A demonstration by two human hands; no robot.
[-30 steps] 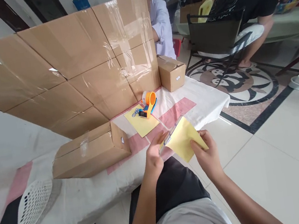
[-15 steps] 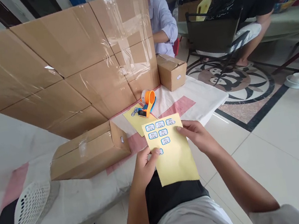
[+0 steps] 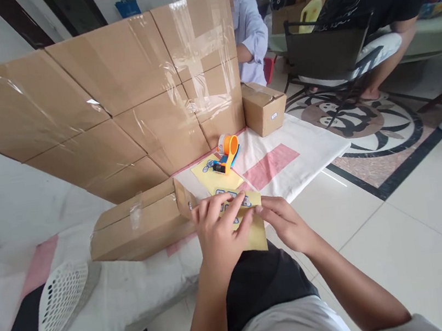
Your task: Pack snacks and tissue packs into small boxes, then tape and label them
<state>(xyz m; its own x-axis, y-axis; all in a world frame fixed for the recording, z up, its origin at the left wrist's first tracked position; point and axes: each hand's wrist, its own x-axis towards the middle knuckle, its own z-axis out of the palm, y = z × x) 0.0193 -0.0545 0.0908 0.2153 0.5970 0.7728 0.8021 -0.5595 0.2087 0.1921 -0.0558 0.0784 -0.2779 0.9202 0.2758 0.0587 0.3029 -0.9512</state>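
A yellow sheet of blue-bordered stickers point(image 3: 259, 237) is bent across its upper part in front of my lap. My right hand point(image 3: 290, 224) pinches its right edge between thumb and fingers. From the left, my left hand point(image 3: 223, 234) reaches over the sheet, its index finger and thumb closed on the bent upper part by the stickers. Its palm and fingers hide much of the sheet. Just beyond lies a second yellow sheet point(image 3: 217, 180) with a few stickers, and an orange tape dispenser point(image 3: 229, 153) rests on it.
Taped cardboard boxes point(image 3: 143, 88) form a wall behind. A long closed box point(image 3: 139, 227) lies left; a small labelled box point(image 3: 266, 109) stands at the back. A white perforated scoop point(image 3: 61, 294) is at left. Two people point(image 3: 251, 33) sit beyond, one on a black chair point(image 3: 331, 52).
My left hand has moved from the sheet's left edge across its front towards the right. The sheet, flat before, is now bent over near the top. My right hand still grips the edge.
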